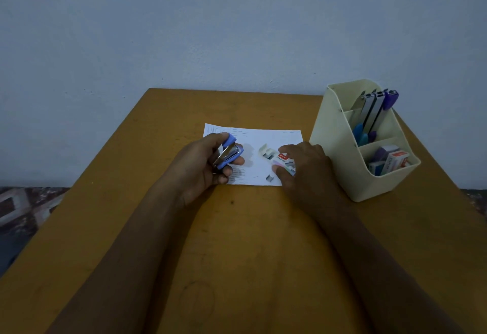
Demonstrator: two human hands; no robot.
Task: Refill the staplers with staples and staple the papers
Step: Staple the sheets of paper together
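Head view, left hand (204,167) gripping blue stapler (228,154), nose diagonally far-right

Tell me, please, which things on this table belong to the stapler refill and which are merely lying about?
In use: blue stapler in the left hand; staple box gripped by the right hand; loose staples; paper.
Lying about: cream organiser, with spare staplers and staple boxes inside.

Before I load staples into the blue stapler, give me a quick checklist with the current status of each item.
1. Stapler gripped in left hand: ok.
2. Stapler top swung open: ok.
3. Right hand grips staple box: ok.
4. Loose staple strip lying free on the paper: ok.
5. Stapler empty inside: cannot tell.
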